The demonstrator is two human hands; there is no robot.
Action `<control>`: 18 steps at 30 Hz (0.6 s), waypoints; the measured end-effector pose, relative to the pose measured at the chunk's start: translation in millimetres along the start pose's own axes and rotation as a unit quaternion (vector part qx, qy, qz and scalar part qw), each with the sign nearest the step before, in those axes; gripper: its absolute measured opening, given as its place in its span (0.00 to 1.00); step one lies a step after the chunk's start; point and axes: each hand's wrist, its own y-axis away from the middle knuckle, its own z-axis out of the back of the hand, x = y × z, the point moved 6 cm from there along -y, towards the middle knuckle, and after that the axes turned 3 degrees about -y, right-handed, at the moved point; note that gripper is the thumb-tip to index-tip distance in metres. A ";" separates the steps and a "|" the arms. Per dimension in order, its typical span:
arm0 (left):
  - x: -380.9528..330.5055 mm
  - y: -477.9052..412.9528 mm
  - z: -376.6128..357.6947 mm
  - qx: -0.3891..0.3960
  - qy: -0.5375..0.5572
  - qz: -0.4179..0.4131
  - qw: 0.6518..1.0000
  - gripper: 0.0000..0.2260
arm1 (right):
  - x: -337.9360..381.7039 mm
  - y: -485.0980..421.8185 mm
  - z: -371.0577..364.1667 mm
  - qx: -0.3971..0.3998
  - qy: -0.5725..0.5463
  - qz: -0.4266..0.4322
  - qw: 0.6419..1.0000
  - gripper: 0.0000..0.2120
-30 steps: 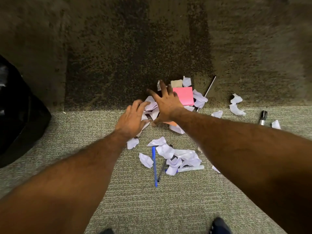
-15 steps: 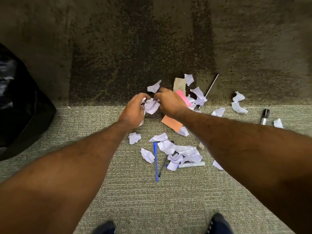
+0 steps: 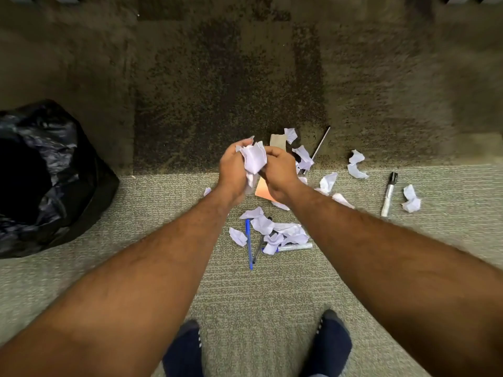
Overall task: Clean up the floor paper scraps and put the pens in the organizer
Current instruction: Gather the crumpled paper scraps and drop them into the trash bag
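My left hand point(image 3: 231, 170) and my right hand point(image 3: 280, 172) are raised above the carpet, both closed around a bunch of white paper scraps point(image 3: 254, 159) held between them. Below them lies a pile of scraps point(image 3: 283, 232) with a blue pen point(image 3: 249, 243), a dark pen point(image 3: 258, 248) and a silver marker point(image 3: 295, 247). An orange sticky note point(image 3: 262, 190) shows under my right wrist. More scraps point(image 3: 356, 164) lie to the right. A silver marker with a black cap point(image 3: 389, 193) lies at the right. A thin white stick point(image 3: 321, 144) rests on the dark carpet.
A black trash bag point(image 3: 46, 175) stands open at the left. My two feet in dark socks point(image 3: 330, 346) are at the bottom of the view. A tan card point(image 3: 277, 141) lies beyond my hands. The floor changes from dark carpet to light carpet point(image 3: 163, 213).
My hands gathered scraps off the floor, closed on them and lifted them up. The pink sticky pad is no longer visible; the view has tilted so the bag and my feet show more.
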 end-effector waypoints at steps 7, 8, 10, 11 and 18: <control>-34.0 50.2 -34.1 0.020 0.105 0.062 0.992 0.12 | 43.2 44.7 -7.4 -0.071 -0.070 -0.003 0.995 0.07; -40.5 56.0 -36.6 0.030 0.123 0.062 0.990 0.14 | 50.4 49.4 -9.2 -0.074 -0.091 -0.010 0.993 0.06; -56.1 70.0 -42.6 0.048 0.164 0.071 0.983 0.18 | 63.6 58.9 -12.4 -0.088 -0.159 -0.036 0.983 0.10; -64.8 76.3 -46.1 0.055 0.185 0.074 0.978 0.18 | 72.1 64.0 -14.2 -0.090 -0.205 -0.040 0.974 0.11; -112.7 99.0 -54.5 0.088 0.270 0.047 0.958 0.16 | 128.5 84.5 -35.0 -0.056 -0.260 0.047 0.963 0.15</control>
